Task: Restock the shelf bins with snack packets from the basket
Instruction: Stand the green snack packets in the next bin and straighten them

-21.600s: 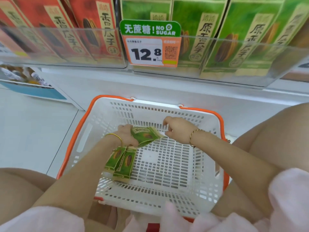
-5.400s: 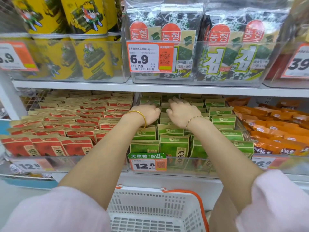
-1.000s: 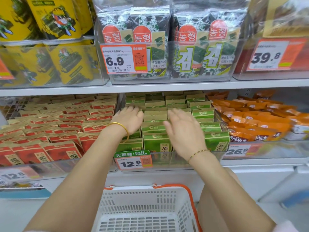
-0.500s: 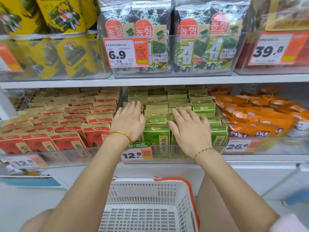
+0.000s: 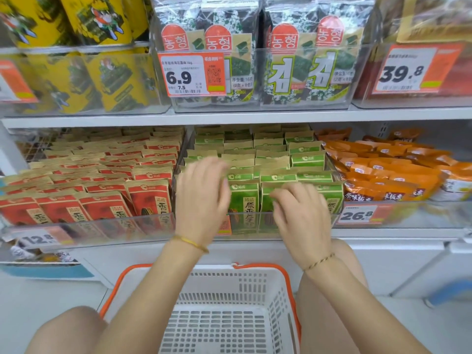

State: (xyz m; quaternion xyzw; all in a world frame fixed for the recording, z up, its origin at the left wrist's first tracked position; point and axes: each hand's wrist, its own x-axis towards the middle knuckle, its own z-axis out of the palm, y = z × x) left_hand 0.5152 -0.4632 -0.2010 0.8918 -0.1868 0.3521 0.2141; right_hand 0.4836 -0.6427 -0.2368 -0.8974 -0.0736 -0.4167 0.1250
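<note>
Rows of green snack packets (image 5: 244,198) stand upright in the clear middle bin (image 5: 251,224) on the lower shelf. My left hand (image 5: 201,198) lies over the left rows with its fingers stretched out, blurred by motion. My right hand (image 5: 302,215) is over the front right packets, fingers bent, the tips touching a packet's top edge. Neither hand lifts a packet. The white basket (image 5: 217,284) with an orange rim sits below between my knees, and no packets show in the part I see.
Red packets (image 5: 102,200) fill the bin to the left and orange packets (image 5: 383,180) the bin to the right. On the upper shelf (image 5: 255,114) stand seaweed packs (image 5: 293,60) and yellow packs (image 5: 89,72). Price tags hang on the bin fronts.
Both hands have drawn back toward the bin's front. The left hand slid right across the packet tops. The right hand's fingers went from flat to bent.
</note>
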